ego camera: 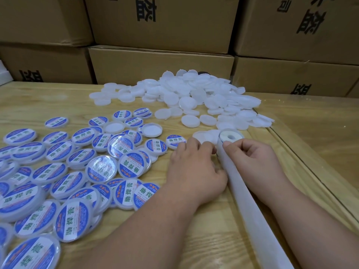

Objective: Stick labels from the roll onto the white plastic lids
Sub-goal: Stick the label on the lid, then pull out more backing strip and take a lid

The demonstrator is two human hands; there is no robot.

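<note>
Looking down through the head camera, I see a pale wood-grain table (174, 239) with a glossy top and a raised edge strip running along its right side. Stacked brown cardboard boxes (161, 65) printed with large black characters form a wall right behind the table.

A heap of plain white plastic lids (194, 94) lies at the far centre of the table. To the left and near me spreads a wide scatter of labelled lids (64, 171), each carrying a blue and white round label with green characters.

The label roll (231, 136) sits just in front of my hands, near the right edge, and its white backing strip (250, 206) trails back toward me between my forearms.

My left hand (196, 169) rests palm down with its fingers curled forward at the strip; I cannot tell what they hold. My right hand (252, 162) has its fingers curled, the thumb and forefinger pinching the strip beside the roll.
</note>
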